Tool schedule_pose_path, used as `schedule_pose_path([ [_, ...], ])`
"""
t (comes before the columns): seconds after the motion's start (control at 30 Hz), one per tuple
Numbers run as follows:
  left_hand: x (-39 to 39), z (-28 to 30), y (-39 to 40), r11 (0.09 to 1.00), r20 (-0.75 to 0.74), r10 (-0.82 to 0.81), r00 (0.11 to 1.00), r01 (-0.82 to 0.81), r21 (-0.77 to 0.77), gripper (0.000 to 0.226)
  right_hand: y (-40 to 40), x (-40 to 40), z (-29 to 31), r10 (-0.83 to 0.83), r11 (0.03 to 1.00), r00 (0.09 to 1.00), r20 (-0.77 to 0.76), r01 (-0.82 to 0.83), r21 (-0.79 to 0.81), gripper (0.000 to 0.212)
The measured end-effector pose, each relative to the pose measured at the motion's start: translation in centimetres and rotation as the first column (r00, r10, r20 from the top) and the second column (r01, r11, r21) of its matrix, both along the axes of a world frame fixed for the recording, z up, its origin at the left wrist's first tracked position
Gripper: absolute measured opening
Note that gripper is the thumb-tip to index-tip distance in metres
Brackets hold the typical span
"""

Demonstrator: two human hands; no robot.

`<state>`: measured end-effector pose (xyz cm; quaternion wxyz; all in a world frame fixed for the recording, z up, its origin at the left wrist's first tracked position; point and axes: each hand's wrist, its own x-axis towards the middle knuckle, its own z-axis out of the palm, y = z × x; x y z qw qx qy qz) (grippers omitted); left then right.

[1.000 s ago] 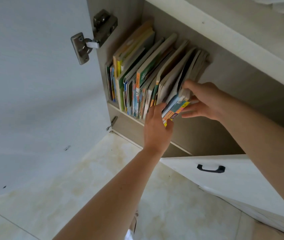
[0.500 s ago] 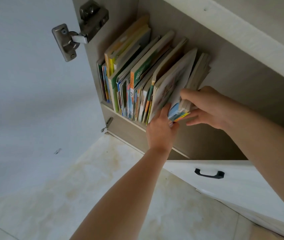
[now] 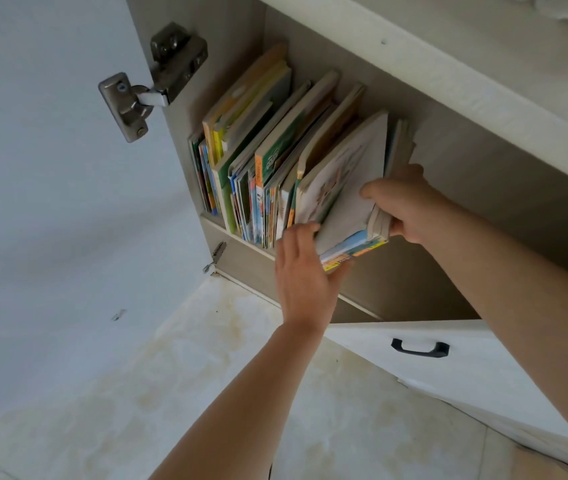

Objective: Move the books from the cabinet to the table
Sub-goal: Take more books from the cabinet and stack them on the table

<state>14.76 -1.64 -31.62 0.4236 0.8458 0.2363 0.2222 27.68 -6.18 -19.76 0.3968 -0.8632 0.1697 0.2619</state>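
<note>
Both hands, left and right, now hold a bunch of books tipped further out of the cabinet, nearly free

Cover print on front book too blurred to read. Left hand fingertips hidden behind it. Cabinet top cropped.

Cabinet shelf, pale wood-grain, inside the open cabinet. Row of books stands on it, spines outward, packed against the left wall and leaning left. At the row's right end a small bundle of books sits tilted, its lower corner past the shelf's front edge. Shelf bare to the right of the bundle. Tiled floor below, pale with yellowish stains.
</note>
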Motion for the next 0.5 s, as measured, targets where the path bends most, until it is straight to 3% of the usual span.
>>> schedule_pose_path([
  [0.07,-0.8,0.1,0.9,0.991,0.026,0.102,0.994,-0.100,-0.092,0.080,-0.2,-0.1,0.2,0.021,1.000,1.000,-0.007,-0.021,-0.002,0.051],
  [0.17,-1.2,-0.2,2.2,0.992,0.060,0.031,0.998,-0.023,-0.128,0.090,-0.6,-0.3,0.2,0.018,1.000,1.000,0.003,-0.018,0.008,0.050],
  [0.33,-1.0,-0.1,1.6,0.993,0.133,-0.089,0.987,0.098,-0.064,0.067,-1.3,-0.7,-0.2,0.035,0.998,0.999,0.037,-0.033,-0.053,0.043],
  [0.4,-0.8,-0.3,1.0,0.974,0.082,-0.209,0.974,0.215,-0.077,0.067,-1.6,-0.7,-0.2,0.037,0.998,0.998,0.053,-0.034,-0.056,0.039],
  [0.5,-0.6,-0.6,0.1,0.932,-0.038,-0.344,0.938,0.336,-0.134,0.088,-2.5,-1.0,0.0,0.014,1.000,0.998,0.057,-0.012,-0.029,0.046],
])
